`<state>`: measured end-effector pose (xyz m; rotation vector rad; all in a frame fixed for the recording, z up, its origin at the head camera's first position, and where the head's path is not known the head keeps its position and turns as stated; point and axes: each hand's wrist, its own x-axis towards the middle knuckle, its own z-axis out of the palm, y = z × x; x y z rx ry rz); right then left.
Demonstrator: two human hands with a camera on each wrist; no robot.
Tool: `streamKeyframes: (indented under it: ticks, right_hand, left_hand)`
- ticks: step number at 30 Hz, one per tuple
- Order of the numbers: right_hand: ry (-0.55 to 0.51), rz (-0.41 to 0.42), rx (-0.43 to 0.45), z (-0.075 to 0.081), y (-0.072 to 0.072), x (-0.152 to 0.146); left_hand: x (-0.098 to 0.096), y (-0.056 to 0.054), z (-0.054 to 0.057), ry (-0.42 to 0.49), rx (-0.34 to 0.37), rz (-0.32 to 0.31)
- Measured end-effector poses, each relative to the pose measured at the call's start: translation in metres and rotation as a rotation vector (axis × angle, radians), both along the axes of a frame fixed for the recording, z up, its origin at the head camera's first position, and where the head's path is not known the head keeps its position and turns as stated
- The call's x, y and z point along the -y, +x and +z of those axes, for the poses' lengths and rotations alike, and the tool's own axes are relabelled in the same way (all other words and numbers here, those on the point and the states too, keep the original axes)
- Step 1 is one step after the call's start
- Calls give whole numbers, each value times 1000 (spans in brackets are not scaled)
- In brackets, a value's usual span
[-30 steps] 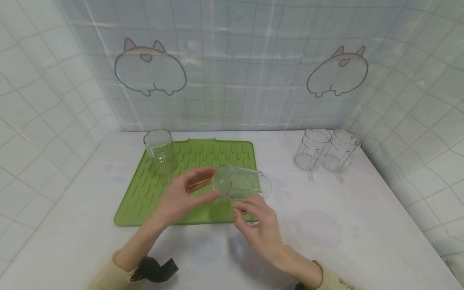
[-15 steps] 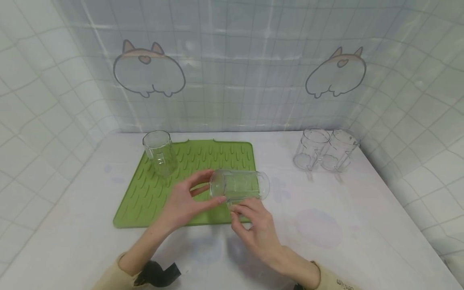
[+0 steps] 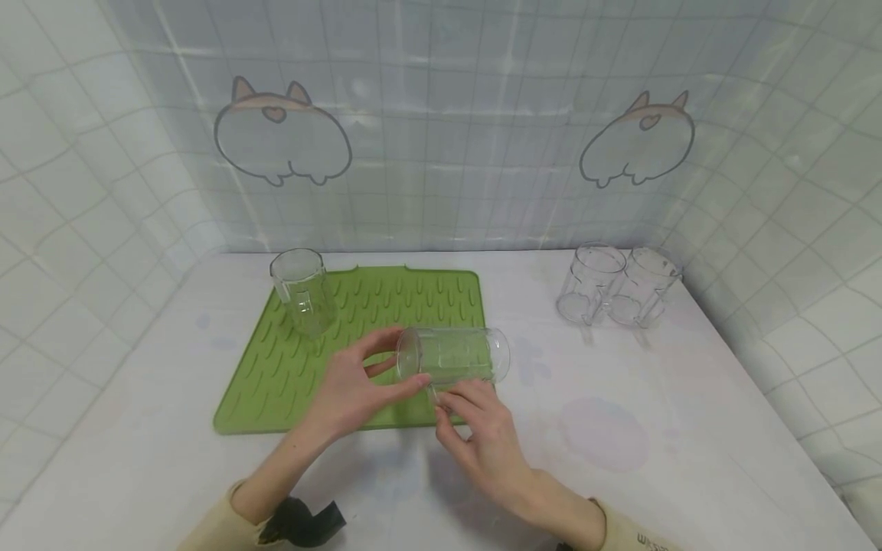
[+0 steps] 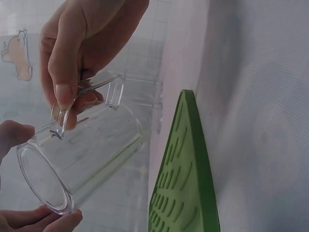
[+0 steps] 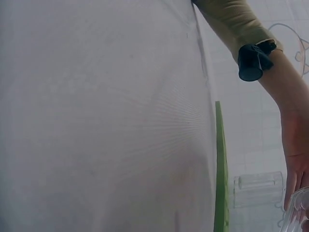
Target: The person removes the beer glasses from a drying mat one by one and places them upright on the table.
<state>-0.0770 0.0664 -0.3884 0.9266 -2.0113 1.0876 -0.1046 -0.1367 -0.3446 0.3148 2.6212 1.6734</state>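
A clear glass mug [image 3: 458, 356] lies on its side in the air over the green ribbed mat [image 3: 276, 398]. My left hand [image 3: 347, 390] spans its left end, thumb on the near side and fingers on the far side. With my right hand [image 3: 485, 440] I pinch the mug's handle [image 4: 116, 92], which points toward me. In the left wrist view the right thumb presses on the handle while other fingers curl behind it. The right wrist view catches only the left forearm, the left hand [image 5: 295, 140] and an edge of the mug.
Another glass mug [image 3: 303, 295] stands upright at the mat's back left. Two more, a mug [image 3: 591, 283] and its neighbour [image 3: 646, 287], stand side by side at the back right of the white table [image 3: 586, 490]. Tiled-pattern walls [image 3: 441, 153] enclose the back and sides.
The held mug has turned from a slight slant to nearly level and shifted a little toward me. My left thumb has slid further along its side, and the right hand has come slightly left.
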Motion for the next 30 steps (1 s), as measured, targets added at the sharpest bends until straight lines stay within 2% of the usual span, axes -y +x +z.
streamKeyframes:
  ticks: [6,17,22,30]
  right_hand:
    - [19,1,12,1,0,-1]
    - [36,25,44,3,0,-3]
    - [17,34,55,4,-1,-4]
    - [-72,20,10,12,-5,-8]
  left_hand:
    - [0,-1,-3,27,-46,0]
    - [2,-2,-5,39,-70,15]
    - [2,-3,-5,48,-82,15]
    - [10,-8,-3,65,-109,53]
